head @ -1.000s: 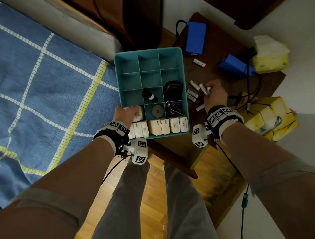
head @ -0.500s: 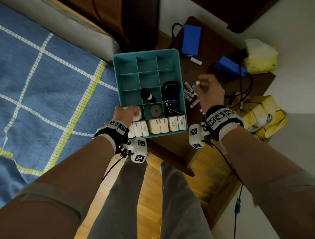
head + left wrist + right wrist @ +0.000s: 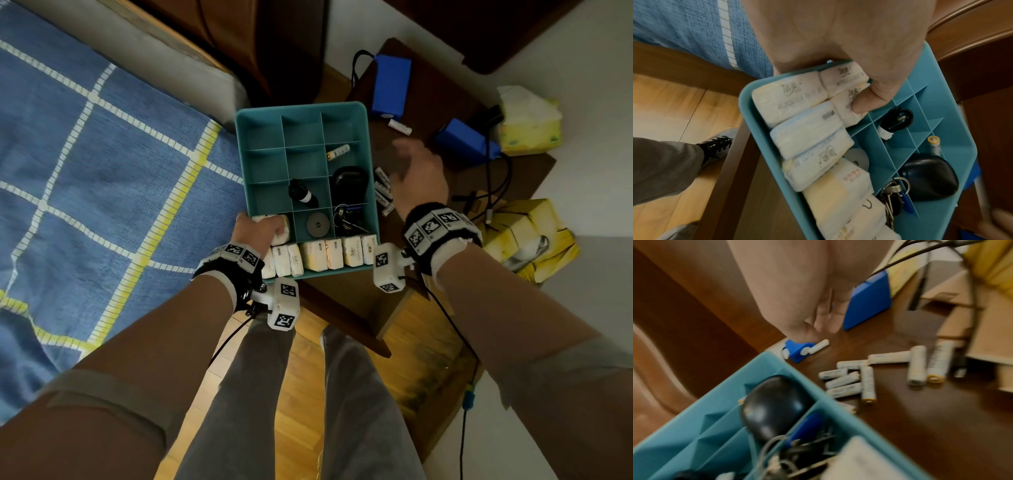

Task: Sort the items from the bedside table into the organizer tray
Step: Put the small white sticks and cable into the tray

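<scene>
One battery (image 3: 337, 151) lies in the tray (image 3: 371, 192), in the right-hand column just beyond the compartment holding the black case (image 3: 349, 181); a loose cluster of batteries (image 3: 849, 379) waits on the table (image 3: 920, 426) just beside the tray's right wall. I judge them light, stiff and smooth, round enough to roll, so I would pinch each across its middle between thumb and fingertip, or gather a few lying side by side. My right hand (image 3: 416, 174) hovers over the table beside the tray, palm down, fingers loose and holding nothing I can see, though it is blurred. My left hand (image 3: 838, 37) grips the tray's near left corner, thumb (image 3: 867, 100) pressed down on a tissue pack (image 3: 849, 104) inside, fingers hidden beneath. The packs look soft and squashy, so the thumb's purchase there is less sure than on the rim.
</scene>
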`<move>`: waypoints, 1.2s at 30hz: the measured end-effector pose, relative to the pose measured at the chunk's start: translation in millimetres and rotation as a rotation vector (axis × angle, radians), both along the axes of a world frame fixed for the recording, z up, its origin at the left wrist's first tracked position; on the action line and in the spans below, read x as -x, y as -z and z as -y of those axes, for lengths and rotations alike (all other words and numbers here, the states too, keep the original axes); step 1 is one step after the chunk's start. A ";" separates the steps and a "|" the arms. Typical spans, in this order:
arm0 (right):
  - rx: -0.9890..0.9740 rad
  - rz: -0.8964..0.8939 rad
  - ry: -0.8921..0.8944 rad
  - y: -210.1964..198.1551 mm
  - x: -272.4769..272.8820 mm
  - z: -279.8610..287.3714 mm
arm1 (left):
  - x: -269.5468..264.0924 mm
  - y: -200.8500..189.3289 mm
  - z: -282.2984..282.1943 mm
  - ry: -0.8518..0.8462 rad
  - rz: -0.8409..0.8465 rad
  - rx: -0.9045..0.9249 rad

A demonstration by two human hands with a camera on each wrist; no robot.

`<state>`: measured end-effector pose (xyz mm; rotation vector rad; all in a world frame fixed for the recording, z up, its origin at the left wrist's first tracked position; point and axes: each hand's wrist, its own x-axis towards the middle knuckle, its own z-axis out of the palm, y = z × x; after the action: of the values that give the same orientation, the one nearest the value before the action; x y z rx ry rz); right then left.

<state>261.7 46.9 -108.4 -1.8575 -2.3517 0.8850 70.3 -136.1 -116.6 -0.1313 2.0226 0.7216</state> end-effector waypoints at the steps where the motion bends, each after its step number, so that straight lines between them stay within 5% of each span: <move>1: 0.062 0.079 0.022 2.6 -10.0 -0.7 | -0.4 -1.6 0.4 -0.003 -0.002 -0.005; 7: 0.408 0.296 -0.136 23.9 -29.9 1.1 | 4.4 -0.9 2.6 0.012 -0.035 0.017; 19: 0.259 0.266 -0.131 58.3 6.2 5.3 | 20.6 7.5 1.6 -0.003 -0.068 0.013; 36: 0.223 0.286 -0.206 57.3 5.8 -5.3 | 13.1 15.5 2.4 -0.024 -0.049 0.002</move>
<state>255.8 52.2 -165.7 -1.9638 -2.7593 0.9958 57.2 -138.5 -132.1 -0.1403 2.0718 0.7440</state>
